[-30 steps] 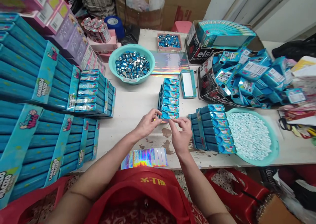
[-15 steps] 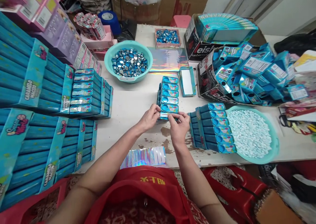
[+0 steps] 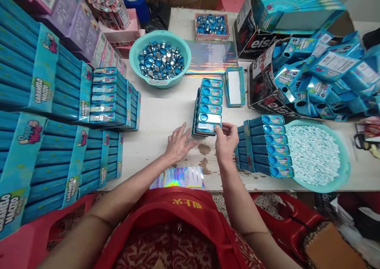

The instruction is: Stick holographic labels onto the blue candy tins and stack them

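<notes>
A stack of slim blue candy packs (image 3: pixel 211 100) in a cardboard sleeve stands at the middle of the table, printed ends facing up. At its nearest pack (image 3: pixel 207 127), my right hand (image 3: pixel 226 144) has its thumb against the right corner, with the fingers curled beside it. That pack's end carries a shiny strip. My left hand (image 3: pixel 178 144) is open just left of the stack, fingers spread and holding nothing. Close to the table's front edge lies a sheet of holographic sticker strips (image 3: pixel 181 177), with white gaps at its right end.
A turquoise basin (image 3: pixel 135 59) holds blue and silver caps; another basin (image 3: pixel 346 174) holds pale candies. More packs stand on the right (image 3: pixel 261 145) and piled on the left (image 3: pixel 41 75). Cartons (image 3: pixel 258 83) of blue boxes and a small tray (image 3: pixel 244 89) are at right.
My left hand has let go of the stack, drawn back and spread its fingers. My right hand has shifted to the nearest pack's right corner. The whole view has moved slightly.
</notes>
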Demonstrator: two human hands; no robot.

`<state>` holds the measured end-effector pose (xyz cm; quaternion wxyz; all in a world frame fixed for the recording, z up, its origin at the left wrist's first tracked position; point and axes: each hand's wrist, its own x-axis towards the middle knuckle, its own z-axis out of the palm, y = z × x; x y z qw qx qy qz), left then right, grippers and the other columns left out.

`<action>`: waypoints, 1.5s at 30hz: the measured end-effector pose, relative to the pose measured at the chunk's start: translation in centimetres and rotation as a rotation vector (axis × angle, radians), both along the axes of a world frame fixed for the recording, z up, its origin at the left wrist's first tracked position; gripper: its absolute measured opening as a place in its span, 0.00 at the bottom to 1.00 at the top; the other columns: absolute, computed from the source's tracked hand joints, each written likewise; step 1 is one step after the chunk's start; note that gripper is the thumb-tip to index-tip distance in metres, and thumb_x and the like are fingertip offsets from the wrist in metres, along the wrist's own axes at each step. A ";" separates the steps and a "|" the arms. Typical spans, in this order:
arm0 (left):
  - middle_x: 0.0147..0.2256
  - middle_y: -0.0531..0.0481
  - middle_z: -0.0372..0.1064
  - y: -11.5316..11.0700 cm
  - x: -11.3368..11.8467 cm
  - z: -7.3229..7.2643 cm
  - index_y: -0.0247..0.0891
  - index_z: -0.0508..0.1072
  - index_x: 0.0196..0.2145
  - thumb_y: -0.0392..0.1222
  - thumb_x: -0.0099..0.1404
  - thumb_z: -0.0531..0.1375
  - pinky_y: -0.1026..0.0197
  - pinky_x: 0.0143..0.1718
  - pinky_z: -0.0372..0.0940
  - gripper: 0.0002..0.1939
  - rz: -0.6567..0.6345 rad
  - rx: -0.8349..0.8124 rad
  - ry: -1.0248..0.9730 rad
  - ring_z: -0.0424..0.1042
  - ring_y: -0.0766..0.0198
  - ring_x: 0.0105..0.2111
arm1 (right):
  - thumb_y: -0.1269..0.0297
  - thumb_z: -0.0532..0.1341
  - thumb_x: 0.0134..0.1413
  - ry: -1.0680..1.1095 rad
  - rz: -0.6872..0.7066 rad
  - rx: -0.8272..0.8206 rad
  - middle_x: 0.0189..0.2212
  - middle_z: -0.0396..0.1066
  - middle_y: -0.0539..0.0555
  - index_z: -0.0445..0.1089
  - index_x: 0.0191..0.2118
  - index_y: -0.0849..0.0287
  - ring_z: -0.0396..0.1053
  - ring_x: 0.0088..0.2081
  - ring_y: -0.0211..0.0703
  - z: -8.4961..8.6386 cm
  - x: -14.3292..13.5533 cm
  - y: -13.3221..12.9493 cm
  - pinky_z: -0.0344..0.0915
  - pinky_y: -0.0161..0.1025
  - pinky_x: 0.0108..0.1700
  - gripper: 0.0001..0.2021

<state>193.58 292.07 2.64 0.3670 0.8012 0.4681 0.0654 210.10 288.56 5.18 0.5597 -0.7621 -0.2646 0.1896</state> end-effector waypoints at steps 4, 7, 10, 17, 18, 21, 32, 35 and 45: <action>0.46 0.42 0.70 -2.4 -4.4 -3.0 0.40 0.72 0.44 0.55 0.62 0.52 0.50 0.49 0.56 0.21 -0.095 -0.226 0.269 0.65 0.50 0.48 | 0.57 0.53 0.56 -0.101 -0.107 0.051 0.45 0.63 0.59 0.57 0.50 0.59 0.65 0.44 0.41 -1.3 -1.6 -4.1 0.64 0.41 0.44 0.18; 0.41 0.46 0.73 -5.1 -5.8 -5.2 0.43 0.74 0.42 0.50 0.59 0.57 0.55 0.44 0.58 0.16 -0.200 -0.383 0.339 0.68 0.52 0.44 | 0.58 0.53 0.58 -0.205 0.119 -0.072 0.38 0.64 0.57 0.63 0.45 0.59 0.64 0.40 0.43 -3.7 -4.3 -8.4 0.64 0.43 0.42 0.13; 0.37 0.49 0.75 -6.5 -5.3 -6.1 0.43 0.75 0.36 0.45 0.63 0.52 0.60 0.38 0.58 0.13 -0.175 -0.396 0.291 0.70 0.57 0.39 | 0.61 0.54 0.57 -0.343 0.613 -0.216 0.37 0.64 0.57 0.69 0.43 0.57 0.62 0.41 0.46 -6.9 -6.3 -11.4 0.64 0.46 0.44 0.11; 0.31 0.49 0.75 -6.0 -4.4 -5.5 0.41 0.76 0.30 0.41 0.60 0.52 0.61 0.34 0.56 0.12 -0.126 -0.409 0.311 0.70 0.58 0.34 | 0.67 0.53 0.59 -0.625 1.069 -0.360 0.47 0.67 0.63 0.66 0.52 0.60 0.64 0.46 0.51 -10.7 -6.3 -13.2 0.65 0.49 0.48 0.17; 0.31 0.49 0.75 -6.0 -4.4 -5.5 0.41 0.76 0.30 0.41 0.59 0.52 0.61 0.34 0.56 0.12 -0.120 -0.416 0.317 0.70 0.58 0.34 | 0.67 0.53 0.59 -0.642 1.084 -0.356 0.48 0.67 0.64 0.66 0.53 0.59 0.64 0.47 0.52 -10.8 -6.1 -13.4 0.65 0.50 0.48 0.17; 0.32 0.49 0.75 -5.9 -4.4 -5.9 0.41 0.76 0.31 0.41 0.58 0.52 0.62 0.33 0.56 0.12 -0.106 -0.435 0.322 0.70 0.58 0.35 | 0.67 0.55 0.58 -0.662 1.099 -0.356 0.51 0.66 0.63 0.67 0.51 0.56 0.65 0.48 0.52 -10.5 -5.8 -13.8 0.65 0.51 0.47 0.15; 0.34 0.47 0.75 -6.3 -4.1 -6.4 0.41 0.76 0.31 0.40 0.60 0.52 0.59 0.36 0.58 0.12 -0.107 -0.385 0.368 0.71 0.56 0.36 | 0.67 0.56 0.58 -0.668 1.164 -0.426 0.30 0.69 0.55 0.68 0.31 0.58 0.63 0.36 0.45 -8.0 -5.2 -11.0 0.61 0.42 0.39 0.05; 0.36 0.45 0.74 -6.5 -4.3 -6.2 0.40 0.75 0.32 0.38 0.60 0.51 0.55 0.43 0.59 0.12 -0.083 -0.326 0.324 0.70 0.55 0.40 | 0.68 0.56 0.57 -0.522 1.108 -0.464 0.27 0.68 0.53 0.66 0.30 0.58 0.64 0.32 0.42 -4.8 -4.4 -10.5 0.61 0.38 0.35 0.05; 0.23 0.54 0.65 -4.4 -2.5 2.5 0.36 0.69 0.31 0.49 0.59 0.56 0.64 0.28 0.62 0.12 0.034 -0.730 -0.466 0.65 0.67 0.24 | 0.59 0.56 0.56 -0.209 0.733 -0.293 0.25 0.67 0.49 0.63 0.29 0.57 0.64 0.28 0.38 3.3 -2.5 -7.8 0.60 0.35 0.32 0.09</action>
